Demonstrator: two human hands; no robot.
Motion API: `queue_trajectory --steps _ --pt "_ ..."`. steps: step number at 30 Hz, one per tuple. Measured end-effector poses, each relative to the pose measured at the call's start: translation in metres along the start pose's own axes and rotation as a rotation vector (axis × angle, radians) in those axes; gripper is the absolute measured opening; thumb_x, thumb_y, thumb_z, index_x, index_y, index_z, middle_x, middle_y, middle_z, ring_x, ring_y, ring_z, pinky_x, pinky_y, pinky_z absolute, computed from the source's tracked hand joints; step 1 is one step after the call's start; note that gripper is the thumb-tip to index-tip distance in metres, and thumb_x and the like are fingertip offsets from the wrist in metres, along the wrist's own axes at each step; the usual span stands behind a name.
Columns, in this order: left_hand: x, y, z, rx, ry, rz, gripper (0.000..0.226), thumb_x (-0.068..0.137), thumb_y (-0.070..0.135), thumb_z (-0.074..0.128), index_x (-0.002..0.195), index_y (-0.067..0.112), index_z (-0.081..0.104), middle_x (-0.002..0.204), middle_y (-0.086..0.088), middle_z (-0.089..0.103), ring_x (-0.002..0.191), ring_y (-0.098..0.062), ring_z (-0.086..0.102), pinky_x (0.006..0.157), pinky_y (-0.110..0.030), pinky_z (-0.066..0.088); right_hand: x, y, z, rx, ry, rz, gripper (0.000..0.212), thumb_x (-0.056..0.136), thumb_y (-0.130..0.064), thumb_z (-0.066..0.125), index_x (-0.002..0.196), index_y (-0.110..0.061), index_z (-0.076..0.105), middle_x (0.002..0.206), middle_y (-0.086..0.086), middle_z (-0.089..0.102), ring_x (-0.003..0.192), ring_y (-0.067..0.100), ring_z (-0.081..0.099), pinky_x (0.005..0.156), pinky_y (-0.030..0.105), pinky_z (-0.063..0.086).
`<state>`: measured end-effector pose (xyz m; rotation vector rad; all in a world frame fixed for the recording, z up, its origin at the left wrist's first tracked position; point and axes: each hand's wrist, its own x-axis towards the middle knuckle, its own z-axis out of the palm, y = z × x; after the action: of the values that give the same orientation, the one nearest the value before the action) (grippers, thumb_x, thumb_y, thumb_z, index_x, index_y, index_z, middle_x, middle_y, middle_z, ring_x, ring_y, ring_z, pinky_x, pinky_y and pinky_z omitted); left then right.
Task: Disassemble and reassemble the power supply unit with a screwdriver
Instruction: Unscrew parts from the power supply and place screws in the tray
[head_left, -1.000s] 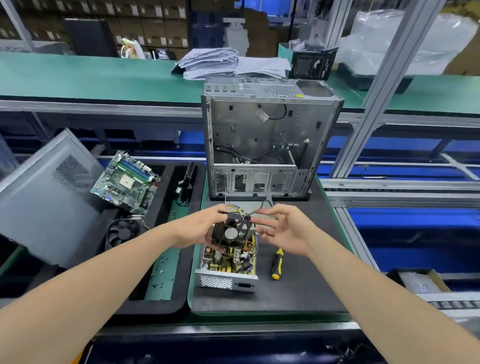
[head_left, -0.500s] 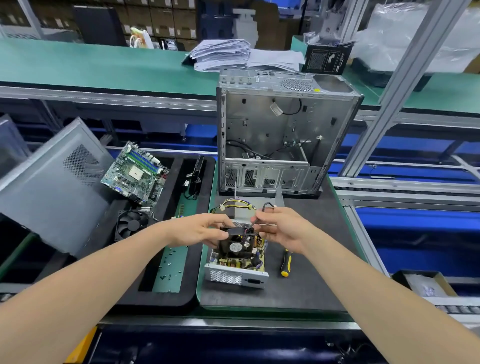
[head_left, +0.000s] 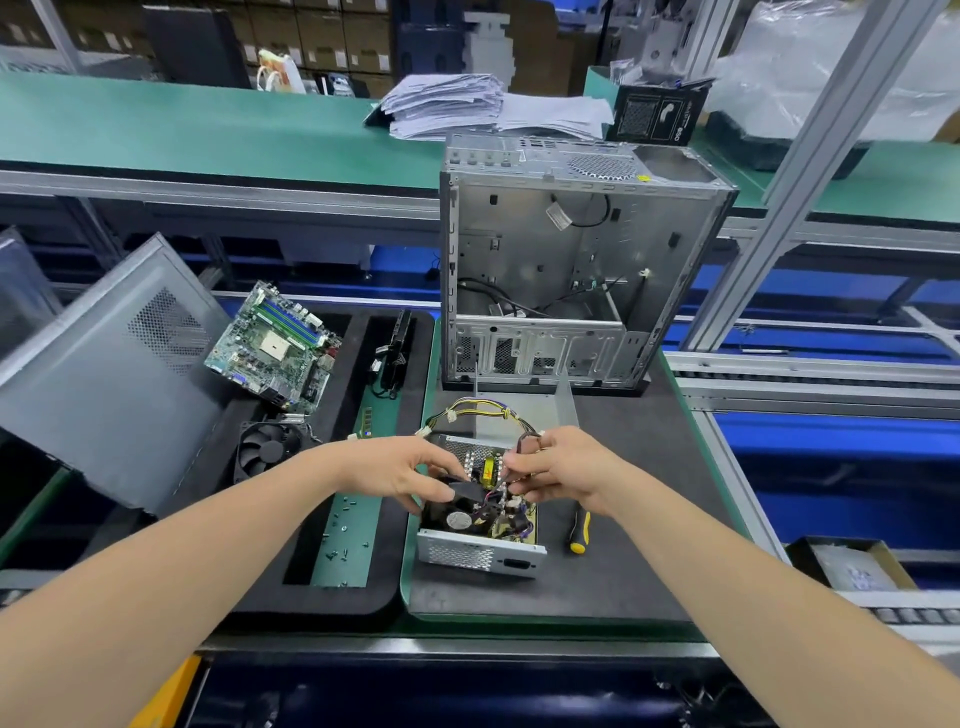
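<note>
The open power supply unit (head_left: 480, 543) sits directly under my two hands on the dark mat (head_left: 597, 582), its perforated end plate on the side nearest me and its circuit board exposed. Just to the right of my right wrist, the yellow-and-black screwdriver (head_left: 578, 532) lies flat on the mat, out of my grasp. Down and to the left of my left hand, loose screws (head_left: 343, 540) are scattered in the green slot of the black foam tray (head_left: 332, 597).

My left hand (head_left: 395, 473) curls over the black fan (head_left: 457, 512), thumb and fingers gripping its upper edge, and the fan is tilted inside the unit's left half. My right hand (head_left: 558, 470) is closed in a pinch on thin wires (head_left: 511, 475) right above the board, touching distance from my left fingertips.

Just beyond my knuckles, the yellow-and-black cable harness (head_left: 478, 410) loops out of the unit's far end, with the unit's bare metal cover (head_left: 524, 415) behind it. Left of my left forearm a cooler fan (head_left: 270, 449) rests in the tray, and past it the motherboard (head_left: 275, 348) leans against a grey side panel (head_left: 104, 374). Straight ahead, well beyond both hands, the emptied computer case (head_left: 571, 270) stands upright with its open side facing me. Farther still, a stack of papers (head_left: 467, 106) lies on the green shelf.
</note>
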<state>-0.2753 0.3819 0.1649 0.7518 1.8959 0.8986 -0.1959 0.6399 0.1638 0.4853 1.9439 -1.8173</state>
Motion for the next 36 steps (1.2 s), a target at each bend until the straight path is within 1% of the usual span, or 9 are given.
queue_trajectory --steps 4,7,10,14,17,19,23,29,36 --pt "0.006 -0.009 0.007 -0.093 -0.031 -0.032 0.038 0.097 0.027 0.072 0.134 0.024 0.066 0.132 -0.009 0.052 0.117 -0.030 0.068 0.100 -0.042 0.058 0.002 0.002 0.001 -0.028 0.025 -0.047 0.029 0.091 -0.013 0.081 0.108 -0.005 0.059 0.094 0.019 0.078 0.075 0.024 0.075 0.060 0.029 0.059" --pt "0.008 -0.012 0.011 -0.083 -0.087 -0.040 0.039 0.097 0.021 0.072 0.136 0.020 0.065 0.134 -0.012 0.053 0.107 -0.020 0.071 0.099 -0.034 0.057 0.001 0.004 0.002 -0.065 -0.001 -0.050 0.034 0.090 -0.012 0.081 0.111 -0.003 0.056 0.092 0.020 0.076 0.071 0.023 0.074 0.059 0.029 0.060" --pt "0.006 -0.006 0.008 0.065 -0.091 -0.033 0.036 0.094 0.031 0.075 0.129 0.035 0.067 0.130 -0.001 0.060 0.112 -0.016 0.066 0.098 -0.027 0.051 0.000 0.010 0.002 -0.057 0.000 -0.038 0.035 0.089 -0.012 0.083 0.106 -0.006 0.053 0.096 0.025 0.076 0.069 0.023 0.074 0.060 0.029 0.061" --pt "0.007 -0.002 0.005 0.204 -0.098 -0.003 0.033 0.094 0.036 0.074 0.123 0.047 0.064 0.126 0.004 0.062 0.115 -0.022 0.061 0.105 -0.039 0.047 0.001 0.013 0.001 -0.023 -0.003 -0.038 0.036 0.087 -0.010 0.084 0.101 -0.009 0.051 0.099 0.026 0.076 0.076 0.026 0.075 0.065 0.032 0.063" --pt "0.010 -0.004 0.006 0.186 -0.073 -0.015 0.035 0.092 0.028 0.077 0.116 0.051 0.068 0.121 0.010 0.061 0.113 -0.013 0.062 0.096 -0.026 0.047 0.000 0.014 0.001 -0.016 -0.031 -0.044 0.037 0.086 -0.010 0.085 0.097 -0.012 0.050 0.089 0.017 0.075 0.080 0.027 0.076 0.065 0.032 0.062" --pt "0.012 -0.005 0.008 0.164 -0.058 -0.037 0.033 0.090 0.026 0.080 0.113 0.048 0.072 0.119 0.009 0.064 0.112 -0.020 0.066 0.088 -0.017 0.051 0.000 0.017 0.003 -0.054 -0.043 -0.051 0.036 0.085 -0.009 0.085 0.096 -0.012 0.051 0.084 0.013 0.074 0.078 0.028 0.076 0.064 0.032 0.062" --pt "0.013 -0.005 0.009 0.198 -0.065 -0.058 0.023 0.096 0.028 0.072 0.115 0.039 0.077 0.110 0.007 0.075 0.101 -0.017 0.072 0.087 -0.020 0.057 0.001 0.023 0.008 -0.129 -0.037 -0.046 0.032 0.085 -0.008 0.085 0.091 -0.011 0.054 0.080 0.013 0.075 0.074 0.030 0.074 0.064 0.036 0.063" --pt "0.015 -0.005 0.009 0.334 -0.037 -0.074 0.018 0.092 0.030 0.078 0.097 0.047 0.075 0.094 0.020 0.077 0.078 -0.007 0.076 0.076 -0.014 0.054 -0.001 0.022 0.010 -0.188 -0.061 -0.020 0.035 0.080 -0.012 0.090 0.098 -0.008 0.060 0.082 0.009 0.076 0.078 0.029 0.076 0.070 0.041 0.064" --pt "0.014 -0.003 0.005 0.199 -0.113 -0.126 0.018 0.098 0.007 0.068 0.100 0.023 0.074 0.122 -0.005 0.068 0.077 -0.019 0.078 0.070 -0.026 0.062 -0.004 0.021 0.018 -0.217 -0.130 0.014 0.025 0.086 -0.006 0.082 0.095 -0.012 0.060 0.091 0.014 0.079 0.082 0.033 0.077 0.078 0.044 0.065"
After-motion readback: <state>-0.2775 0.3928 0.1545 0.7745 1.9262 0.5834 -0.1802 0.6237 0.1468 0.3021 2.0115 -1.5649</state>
